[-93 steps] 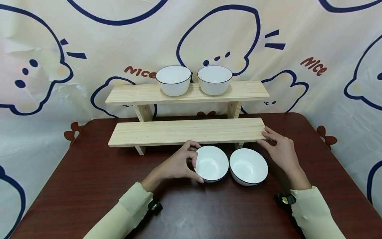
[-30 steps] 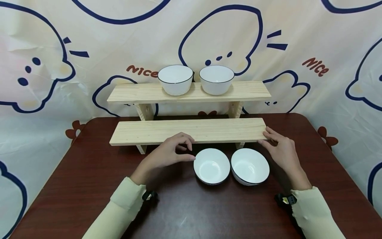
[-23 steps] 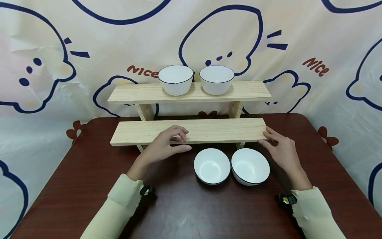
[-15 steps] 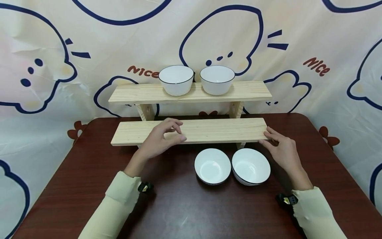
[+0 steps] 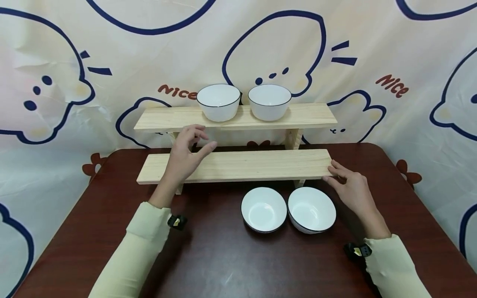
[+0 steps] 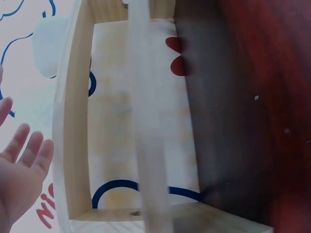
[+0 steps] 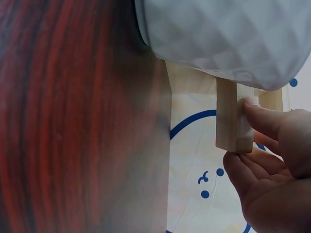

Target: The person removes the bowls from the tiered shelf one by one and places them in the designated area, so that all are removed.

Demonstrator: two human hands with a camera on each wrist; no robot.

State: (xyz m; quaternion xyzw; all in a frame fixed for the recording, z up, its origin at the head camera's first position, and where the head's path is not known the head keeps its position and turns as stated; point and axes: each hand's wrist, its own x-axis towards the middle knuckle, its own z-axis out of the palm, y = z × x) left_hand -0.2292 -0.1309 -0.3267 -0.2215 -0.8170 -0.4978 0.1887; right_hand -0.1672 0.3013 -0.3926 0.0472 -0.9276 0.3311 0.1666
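Left grip higher, cartoon backdrop behind brown table

There are four white bowls: two between the ends of the upper board, two on the table off the front edge of the lower board. Count two boards, one left hand, one right hand.

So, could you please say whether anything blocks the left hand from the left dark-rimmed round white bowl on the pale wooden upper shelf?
Nothing visible stands between the left hand and that bowl.
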